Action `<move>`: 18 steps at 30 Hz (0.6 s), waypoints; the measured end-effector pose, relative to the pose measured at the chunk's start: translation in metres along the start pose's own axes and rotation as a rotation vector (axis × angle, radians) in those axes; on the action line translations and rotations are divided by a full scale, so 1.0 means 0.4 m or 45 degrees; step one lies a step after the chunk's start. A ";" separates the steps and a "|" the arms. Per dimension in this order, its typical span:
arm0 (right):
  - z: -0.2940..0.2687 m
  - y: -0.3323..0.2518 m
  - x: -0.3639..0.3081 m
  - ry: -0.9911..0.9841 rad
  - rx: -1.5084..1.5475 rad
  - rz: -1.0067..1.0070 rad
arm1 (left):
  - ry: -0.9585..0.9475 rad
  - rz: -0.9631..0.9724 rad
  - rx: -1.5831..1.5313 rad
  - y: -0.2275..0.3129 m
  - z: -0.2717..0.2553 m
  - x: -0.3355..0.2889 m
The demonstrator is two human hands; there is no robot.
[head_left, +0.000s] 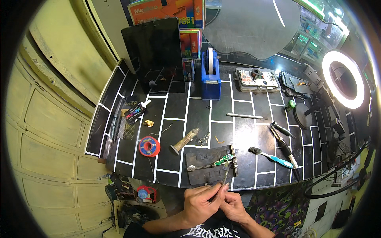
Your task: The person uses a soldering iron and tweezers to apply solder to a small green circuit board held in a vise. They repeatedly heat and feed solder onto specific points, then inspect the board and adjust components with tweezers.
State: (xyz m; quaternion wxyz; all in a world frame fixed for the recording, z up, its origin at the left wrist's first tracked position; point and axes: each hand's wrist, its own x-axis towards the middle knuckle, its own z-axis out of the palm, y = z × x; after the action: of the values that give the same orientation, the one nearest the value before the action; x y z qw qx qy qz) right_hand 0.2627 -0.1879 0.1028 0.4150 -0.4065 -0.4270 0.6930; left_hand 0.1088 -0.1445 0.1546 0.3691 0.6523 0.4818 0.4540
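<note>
Left hand (201, 200) and right hand (233, 206) are nearly closed, fingertips pinching a slim tool (226, 175) just by a small green circuit board (223, 160). The board looks already clamped in its holder (200, 168) on the table (168, 177); how much work remains on it, I can't tell. The soldering iron (284, 148) lies aside.

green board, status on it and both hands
Left hand, right hand together, thin tool pinched between them. Green board on black mat. Blue-handled brush off right.

Left hand (201, 200) and right hand (234, 207) meet — around a slim tool (226, 175).
</note>
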 end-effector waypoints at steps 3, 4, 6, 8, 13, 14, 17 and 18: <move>-0.022 0.012 0.013 -0.006 -0.053 0.037 | 0.006 0.209 0.196 0.006 0.007 0.022; -0.027 0.013 0.018 -0.016 -0.068 0.035 | 0.002 0.239 0.228 0.009 0.007 0.026; -0.020 0.011 0.033 -0.003 0.003 -0.042 | 0.004 0.295 0.261 0.002 0.015 0.033; -0.026 0.016 0.042 -0.001 0.044 -0.069 | 0.002 0.300 0.261 -0.006 0.020 0.038; -0.047 0.029 0.059 -0.003 0.110 -0.041 | -0.009 0.350 0.250 -0.036 0.029 0.051; -0.049 0.029 0.063 0.003 0.086 -0.038 | -0.008 0.356 0.249 -0.040 0.030 0.054; -0.056 0.035 0.072 0.014 0.019 -0.024 | 0.013 0.381 0.236 -0.049 0.035 0.060; -0.060 0.041 0.073 0.014 0.000 -0.015 | 0.024 0.391 0.229 -0.052 0.036 0.062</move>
State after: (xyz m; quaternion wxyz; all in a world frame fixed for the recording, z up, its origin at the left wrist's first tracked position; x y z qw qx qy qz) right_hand 0.2714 -0.1597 0.0742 0.4215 -0.4079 -0.4272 0.6881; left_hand 0.1195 -0.1159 0.1369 0.2311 0.7444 0.4187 0.4660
